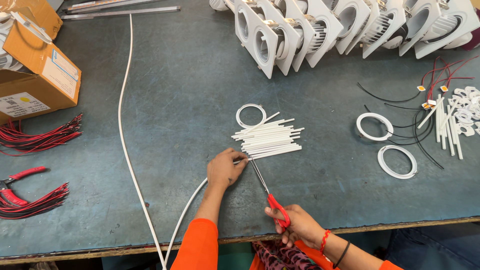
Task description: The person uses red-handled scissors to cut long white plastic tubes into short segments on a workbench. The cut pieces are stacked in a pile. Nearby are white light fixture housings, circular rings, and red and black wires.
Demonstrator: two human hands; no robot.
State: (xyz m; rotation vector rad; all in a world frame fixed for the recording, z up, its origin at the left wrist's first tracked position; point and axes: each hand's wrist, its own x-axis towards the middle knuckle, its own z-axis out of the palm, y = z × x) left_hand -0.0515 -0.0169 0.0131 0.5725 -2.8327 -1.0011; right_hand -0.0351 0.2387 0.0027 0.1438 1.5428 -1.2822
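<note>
At the near edge of the blue-grey tabletop (175,100), the right hand (296,224) is closed through the red handles of a pair of scissors (267,192), whose blades point away from the person toward the pile of cut white tube pieces (269,137). Just beyond, the left hand (226,169) pinches the end of the long white tubing (125,125) right at the scissor tips, touching the near side of that pile; the tubing runs back off the near edge and loops up along the tabletop, well to the left of the pile. A thin white ring (250,115) lies touching the pile's far side. Two more white rings (385,145) lie to the right of the pile, with black and red wires (425,110) and small white parts beyond them. Far left of the pile sit red-handled pliers (17,182), bundles of red-and-black wire (40,137) and cardboard boxes (40,70). Farthest from the pile, a row of white square lamp housings (320,27) leans along the back.
</note>
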